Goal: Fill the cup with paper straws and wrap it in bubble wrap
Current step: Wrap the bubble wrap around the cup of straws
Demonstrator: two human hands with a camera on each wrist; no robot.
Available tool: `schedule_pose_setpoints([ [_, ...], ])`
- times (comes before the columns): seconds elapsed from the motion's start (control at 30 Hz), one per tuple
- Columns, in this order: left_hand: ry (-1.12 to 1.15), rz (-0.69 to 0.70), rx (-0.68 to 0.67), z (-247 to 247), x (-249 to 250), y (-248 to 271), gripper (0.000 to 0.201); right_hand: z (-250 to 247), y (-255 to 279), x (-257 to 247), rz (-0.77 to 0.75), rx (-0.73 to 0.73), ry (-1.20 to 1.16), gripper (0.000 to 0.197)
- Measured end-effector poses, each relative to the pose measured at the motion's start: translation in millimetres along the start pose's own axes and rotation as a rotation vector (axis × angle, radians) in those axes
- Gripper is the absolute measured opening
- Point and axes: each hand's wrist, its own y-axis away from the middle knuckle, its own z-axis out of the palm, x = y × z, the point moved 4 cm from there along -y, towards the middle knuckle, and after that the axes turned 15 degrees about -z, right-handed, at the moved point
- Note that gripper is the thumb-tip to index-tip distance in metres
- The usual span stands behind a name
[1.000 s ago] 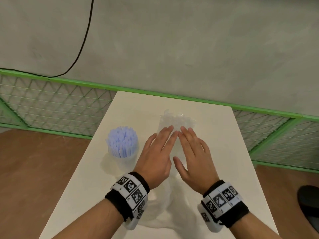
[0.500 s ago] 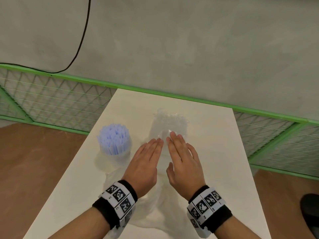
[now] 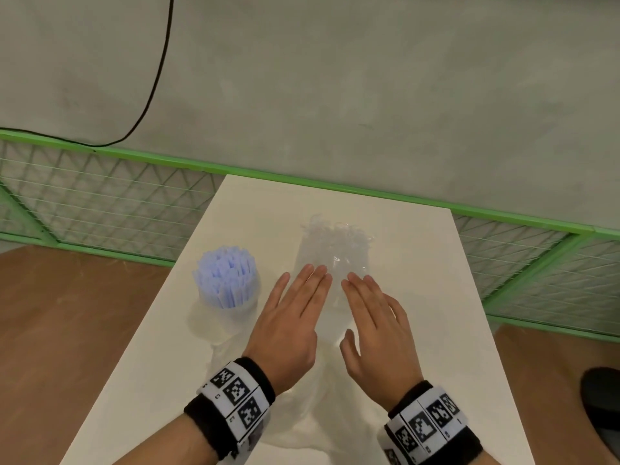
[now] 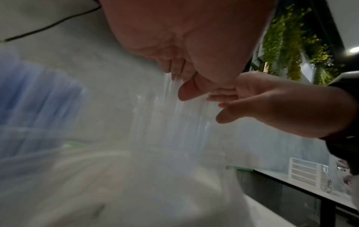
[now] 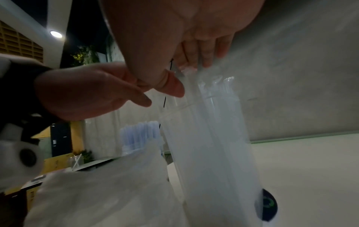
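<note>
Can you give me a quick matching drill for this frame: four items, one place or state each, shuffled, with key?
Items:
1. cup
2. bubble wrap
3. left hand
4. cable

States:
A. hangs on the grey wall
B. flat, fingers straight, beside the right hand
C. stands full of blue straws
D. clear, on the table under both hands

Pairs: 1-C, 2-D, 3-B, 4-A

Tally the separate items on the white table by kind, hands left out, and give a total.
Clear plastic cup packed with pale blue paper straws: 1 (straws too many to count singly)
Clear bubble wrap sheet, under both flat hands: 1
Total: 2 items on the white rectangular table
</note>
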Motion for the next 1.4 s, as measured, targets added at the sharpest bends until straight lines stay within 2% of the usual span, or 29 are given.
schedule_pose_setpoints([
  [0.23, 0.01, 0.047, -0.072, 10, -13, 2, 0.073, 8, 4, -6, 0.067, -0.004, 0.073, 0.075],
  [0.3, 0.103, 0.055, -0.032, -1, -11, 1, 0.073, 12, 7, -5, 0.083, -0.008, 0.074, 0.074],
  [0.43, 0.327, -0.065, 0.035, -24, -13, -11, 0.082, 15, 9, -1, 0.097, -0.026, 0.048, 0.077],
  [0.5, 0.291, -0.063, 0.033, -23, -13, -21, 0.083, 9, 6, -2, 0.117, -0.008, 0.04, 0.076],
  [0.6, 0.247, 0.015, -0.013, -14, -10, -24, 0.08, 4, 3, -15, 0.125, 0.01, 0.038, 0.08],
  [0.73, 0.153, 0.134, -0.018, -9, -4, -15, 0.072, 14, 6, -26, 0.11, -0.08, 0.078, 0.083],
  [0.87, 0.038, 0.172, -0.033, 1, -2, -9, 0.067, 17, 7, -23, 0.134, -0.081, 0.098, 0.08],
  [0.93, -0.003, 0.163, -0.042, 7, -4, -9, 0.068, 15, 7, -22, 0.093, -0.039, 0.104, 0.078],
  [1.07, -0.054, 0.135, -0.05, 6, -17, -12, 0.069, -4, 1, -15, 0.031, 0.168, 0.06, 0.061],
  [1.13, -0.053, 0.15, -0.09, 5, -22, -14, 0.07, -7, -7, -13, 0.074, 0.175, 0.07, 0.068],
  [1.2, -0.005, 0.183, -0.136, 4, -22, -15, 0.072, -3, -13, -12, 0.098, 0.109, 0.116, 0.07],
  [1.27, 0.145, 0.166, -0.158, 1, -22, -18, 0.073, 3, -14, -10, 0.103, 0.054, 0.146, 0.064],
  [1.4, 0.53, -0.078, -0.103, -10, -30, -30, 0.056, 6, -9, -6, 0.053, 0.048, 0.101, 0.052],
])
